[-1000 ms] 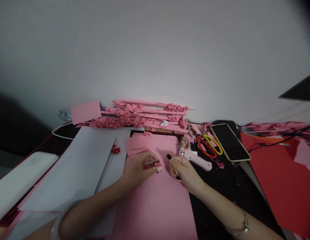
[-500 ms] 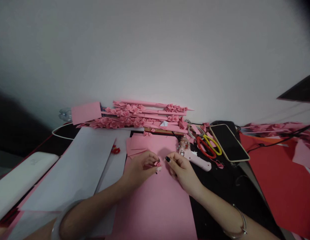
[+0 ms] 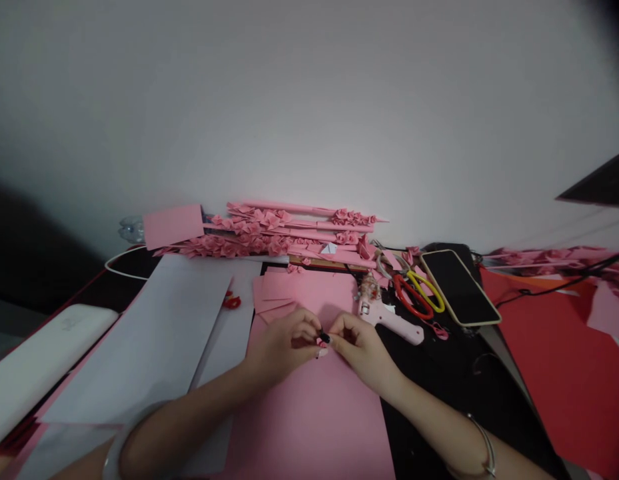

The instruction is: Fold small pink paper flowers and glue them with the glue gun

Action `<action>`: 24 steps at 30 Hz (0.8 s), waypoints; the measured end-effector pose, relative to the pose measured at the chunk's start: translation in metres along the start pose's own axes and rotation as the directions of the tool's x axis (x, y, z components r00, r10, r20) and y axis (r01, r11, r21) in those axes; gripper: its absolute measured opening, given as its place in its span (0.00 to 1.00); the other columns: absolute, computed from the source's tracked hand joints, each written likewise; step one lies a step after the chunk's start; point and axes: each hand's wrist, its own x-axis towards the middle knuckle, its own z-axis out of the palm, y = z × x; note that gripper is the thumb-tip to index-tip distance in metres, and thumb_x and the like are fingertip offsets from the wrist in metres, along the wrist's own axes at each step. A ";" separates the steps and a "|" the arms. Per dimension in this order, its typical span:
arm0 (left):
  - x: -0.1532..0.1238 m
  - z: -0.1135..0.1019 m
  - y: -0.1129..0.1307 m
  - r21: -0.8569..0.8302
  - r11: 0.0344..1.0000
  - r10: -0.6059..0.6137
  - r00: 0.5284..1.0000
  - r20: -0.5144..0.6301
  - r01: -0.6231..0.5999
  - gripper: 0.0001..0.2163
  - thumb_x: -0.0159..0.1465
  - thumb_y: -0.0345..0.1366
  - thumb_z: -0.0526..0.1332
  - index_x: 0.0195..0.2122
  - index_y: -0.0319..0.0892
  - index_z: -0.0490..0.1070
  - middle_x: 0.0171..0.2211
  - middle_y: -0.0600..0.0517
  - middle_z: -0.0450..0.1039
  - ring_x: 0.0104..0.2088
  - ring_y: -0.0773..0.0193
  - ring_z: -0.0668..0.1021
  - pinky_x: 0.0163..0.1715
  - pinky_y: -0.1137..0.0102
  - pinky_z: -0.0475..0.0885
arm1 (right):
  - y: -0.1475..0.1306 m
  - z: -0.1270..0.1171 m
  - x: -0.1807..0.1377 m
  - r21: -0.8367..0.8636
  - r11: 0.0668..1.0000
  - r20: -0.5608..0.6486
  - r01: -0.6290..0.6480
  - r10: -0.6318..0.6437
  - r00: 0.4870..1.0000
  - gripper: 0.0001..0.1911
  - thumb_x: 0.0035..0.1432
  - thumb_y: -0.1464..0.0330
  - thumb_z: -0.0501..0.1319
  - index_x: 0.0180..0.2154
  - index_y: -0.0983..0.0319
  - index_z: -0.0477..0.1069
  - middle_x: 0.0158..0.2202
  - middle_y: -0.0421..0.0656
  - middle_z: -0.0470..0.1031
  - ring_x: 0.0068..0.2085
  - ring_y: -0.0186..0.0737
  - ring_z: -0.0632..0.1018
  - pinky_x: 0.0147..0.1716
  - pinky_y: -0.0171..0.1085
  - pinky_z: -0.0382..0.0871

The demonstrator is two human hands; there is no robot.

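Observation:
My left hand (image 3: 282, 343) pinches a small pink paper flower (image 3: 321, 343) between thumb and fingertips, above a large pink paper sheet (image 3: 312, 420). Thumb and fingers of my right hand (image 3: 366, 348) close on the flower's right side, so most of it is hidden. Behind my hands lie several smaller pink paper pieces (image 3: 279, 287) and a few tiny folded flowers (image 3: 295, 269). A pink glue gun (image 3: 396, 323) rests just beyond my right hand.
Bundles of pink paper flowers (image 3: 249, 243) line the wall. Scissors with red and yellow handles (image 3: 413, 297) and a phone (image 3: 462, 290) lie at the right, near red paper (image 3: 564, 360). White sheets (image 3: 154, 333) and a long white device (image 3: 49, 363) are on the left.
My right hand has moved left and its fingertips have come to the flower in my left hand. Before, the two hands were apart. The flower sits slightly lower.

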 end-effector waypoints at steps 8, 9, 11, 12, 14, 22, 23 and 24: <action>0.000 -0.002 -0.005 0.026 0.999 0.029 1.000 0.009 -0.029 0.12 0.51 0.30 0.67 0.32 0.42 0.65 0.29 0.54 0.76 0.33 0.63 0.79 0.35 0.71 0.70 | 0.004 -0.002 0.002 0.003 0.999 0.058 -0.034 0.034 0.998 0.14 0.53 0.61 0.62 0.24 0.61 0.63 0.22 0.35 0.60 0.24 0.32 0.61 0.25 0.34 0.53; 0.001 -0.002 -0.006 0.025 0.999 0.036 0.999 0.006 -0.037 0.12 0.51 0.30 0.67 0.32 0.42 0.65 0.28 0.54 0.76 0.33 0.63 0.79 0.35 0.71 0.70 | 0.003 -0.002 0.002 0.003 1.000 0.048 -0.031 0.031 0.998 0.14 0.53 0.61 0.63 0.24 0.61 0.63 0.22 0.35 0.60 0.24 0.32 0.61 0.25 0.34 0.53; 0.001 -0.003 -0.006 0.025 0.999 0.037 0.999 0.001 -0.037 0.12 0.51 0.30 0.67 0.32 0.42 0.65 0.28 0.54 0.75 0.33 0.64 0.79 0.35 0.71 0.70 | 0.003 -0.002 0.002 0.003 1.000 0.046 -0.031 0.030 0.998 0.16 0.53 0.59 0.63 0.24 0.61 0.63 0.21 0.35 0.59 0.24 0.32 0.60 0.24 0.34 0.52; 0.001 -0.003 -0.006 0.027 0.999 0.032 0.999 -0.003 -0.031 0.11 0.51 0.30 0.67 0.32 0.42 0.65 0.28 0.54 0.75 0.33 0.64 0.78 0.35 0.71 0.70 | 0.002 -0.002 0.002 0.004 0.999 0.056 -0.032 0.032 0.998 0.17 0.53 0.57 0.63 0.24 0.61 0.62 0.21 0.34 0.59 0.24 0.32 0.59 0.24 0.33 0.52; 0.001 -0.002 -0.004 0.035 0.999 0.022 1.000 -0.011 -0.022 0.11 0.51 0.30 0.67 0.31 0.41 0.65 0.28 0.54 0.75 0.32 0.63 0.78 0.34 0.71 0.70 | 0.002 -0.003 0.002 0.005 0.999 0.084 -0.036 0.035 0.996 0.19 0.53 0.55 0.63 0.24 0.61 0.62 0.21 0.34 0.58 0.24 0.31 0.58 0.24 0.33 0.52; 0.001 -0.001 0.004 -0.038 0.999 -0.003 1.000 -0.026 0.002 0.11 0.50 0.31 0.68 0.29 0.41 0.64 0.27 0.53 0.75 0.31 0.64 0.77 0.33 0.70 0.69 | 0.001 -0.007 0.004 0.031 1.000 0.132 0.002 -0.006 0.991 0.23 0.55 0.49 0.60 0.25 0.61 0.60 0.21 0.33 0.55 0.23 0.31 0.56 0.22 0.33 0.49; 0.001 -0.001 0.005 -0.038 0.999 -0.001 1.000 -0.026 0.000 0.11 0.51 0.32 0.68 0.29 0.41 0.64 0.27 0.54 0.74 0.30 0.65 0.77 0.33 0.71 0.69 | 0.002 -0.008 0.004 0.033 0.999 0.141 0.000 -0.004 0.990 0.23 0.55 0.49 0.60 0.25 0.60 0.60 0.21 0.33 0.55 0.22 0.31 0.55 0.22 0.33 0.49; 0.000 -0.002 0.006 -0.035 0.999 0.001 1.000 -0.028 -0.002 0.11 0.51 0.32 0.68 0.29 0.41 0.65 0.27 0.54 0.74 0.30 0.65 0.76 0.32 0.71 0.69 | 0.002 -0.008 0.004 0.034 0.999 0.155 -0.003 -0.003 0.988 0.23 0.56 0.49 0.59 0.25 0.60 0.60 0.20 0.33 0.54 0.22 0.30 0.55 0.22 0.33 0.48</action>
